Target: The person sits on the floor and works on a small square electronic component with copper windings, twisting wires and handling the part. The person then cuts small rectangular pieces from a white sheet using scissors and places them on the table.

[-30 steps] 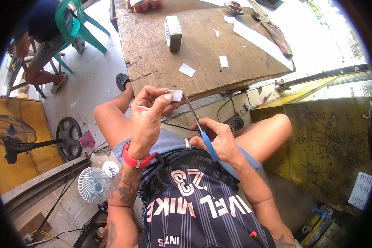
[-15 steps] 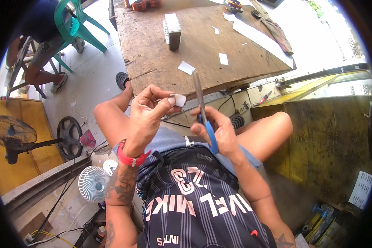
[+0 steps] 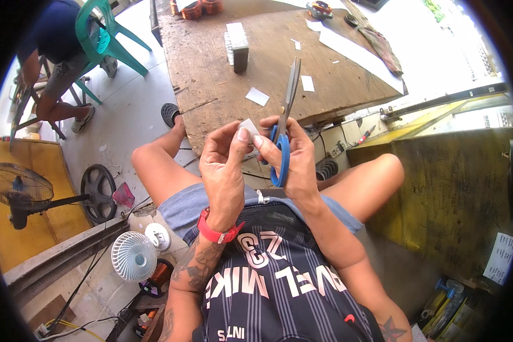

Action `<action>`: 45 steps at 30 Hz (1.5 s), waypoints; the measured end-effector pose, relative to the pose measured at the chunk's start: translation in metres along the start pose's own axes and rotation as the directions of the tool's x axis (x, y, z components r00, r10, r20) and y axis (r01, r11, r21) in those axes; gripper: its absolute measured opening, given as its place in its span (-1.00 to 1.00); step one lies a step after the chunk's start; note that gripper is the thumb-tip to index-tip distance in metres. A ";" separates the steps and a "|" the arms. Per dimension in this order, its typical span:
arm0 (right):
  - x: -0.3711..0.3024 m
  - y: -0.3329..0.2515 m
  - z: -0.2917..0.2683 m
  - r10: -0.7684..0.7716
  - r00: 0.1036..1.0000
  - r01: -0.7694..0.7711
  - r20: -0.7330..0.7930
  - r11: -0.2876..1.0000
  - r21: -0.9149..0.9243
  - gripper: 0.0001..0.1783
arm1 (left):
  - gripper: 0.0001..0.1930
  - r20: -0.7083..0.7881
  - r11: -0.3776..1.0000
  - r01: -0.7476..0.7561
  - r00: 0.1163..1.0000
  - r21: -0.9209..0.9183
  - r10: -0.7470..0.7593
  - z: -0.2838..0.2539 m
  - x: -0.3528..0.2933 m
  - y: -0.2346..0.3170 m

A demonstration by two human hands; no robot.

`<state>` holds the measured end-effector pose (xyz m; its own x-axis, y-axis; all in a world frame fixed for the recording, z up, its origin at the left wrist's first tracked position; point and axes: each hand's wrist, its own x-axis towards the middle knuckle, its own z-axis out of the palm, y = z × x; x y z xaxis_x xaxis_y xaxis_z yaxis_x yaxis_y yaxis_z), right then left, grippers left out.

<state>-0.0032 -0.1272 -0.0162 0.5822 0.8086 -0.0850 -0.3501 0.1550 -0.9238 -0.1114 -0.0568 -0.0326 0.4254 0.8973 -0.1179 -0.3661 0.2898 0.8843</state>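
A small piece of white paper (image 3: 248,127) is pinched by my left hand (image 3: 222,165), its thumb pressed on the near face. Blue-handled scissors (image 3: 291,94) rest in my right hand (image 3: 299,162), blades pointing up and away. The tip of my right thumb reaches the right side of the paper. Both hands are close together in front of the table's near edge. Past them, on the wooden table (image 3: 205,74), lie two cut white paper pieces, a nearer one (image 3: 257,96) and a second one (image 3: 308,84). Fingers behind the paper are partly hidden.
A stacked metal block (image 3: 237,48) stands on the table, with copper coils (image 3: 202,8) at the far left and a long white sheet (image 3: 356,56) at right. Left are a green chair (image 3: 111,40), a seated person (image 3: 54,34) and small fans (image 3: 134,256). A yellowish cabinet (image 3: 439,199) flanks my right.
My hands have come together. The left moved right with the paper, now turned upright; the right moved up, its scissors tilting from left to right. The right thumb has come to the paper.
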 end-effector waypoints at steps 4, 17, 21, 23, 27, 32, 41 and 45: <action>-0.006 -0.015 -0.014 0.007 0.997 0.016 0.072 0.952 -0.305 -0.60 | -0.76 0.078 0.997 0.031 0.996 0.071 -0.037 -0.018 0.018 0.017; -0.034 -0.016 -0.042 0.200 0.954 -0.021 0.223 0.788 -0.616 -0.37 | -0.81 0.292 0.975 0.127 0.940 0.181 -0.177 -0.030 0.038 0.053; -0.033 -0.018 -0.045 0.213 0.950 -0.022 0.231 0.778 -0.627 -0.40 | -0.83 0.289 0.974 0.125 0.941 0.191 -0.177 -0.029 0.039 0.051; -0.034 -0.017 -0.047 0.232 0.946 -0.030 0.227 0.760 -0.650 -0.50 | -0.83 0.289 0.971 0.127 0.940 0.203 -0.183 -0.029 0.039 0.050; -0.036 -0.012 -0.045 0.269 0.942 -0.081 0.200 0.760 -0.645 -0.59 | -0.84 0.294 0.972 0.136 0.937 0.189 -0.188 -0.027 0.039 0.048; -0.002 -0.048 -0.080 -0.016 0.996 0.084 0.089 0.534 -0.841 -0.31 | -0.65 0.275 0.966 0.157 0.938 0.206 -0.211 -0.028 0.041 0.057; 0.098 -0.102 -0.113 -0.312 0.901 0.285 0.301 -0.097 -0.954 -0.68 | -0.55 0.440 0.747 -0.241 0.895 0.620 -0.076 -0.028 0.055 0.080; 0.046 -0.060 -0.048 -0.083 0.856 0.437 0.510 0.643 -0.629 -0.68 | -0.58 0.624 0.606 -0.430 0.768 0.669 -0.143 -0.027 0.066 0.094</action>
<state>0.0797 -0.1263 0.0171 0.1540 0.9687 0.1945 0.4903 0.0960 -0.8662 -0.1399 0.0384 0.0305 0.8956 0.4401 0.0647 0.1488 -0.4335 0.8888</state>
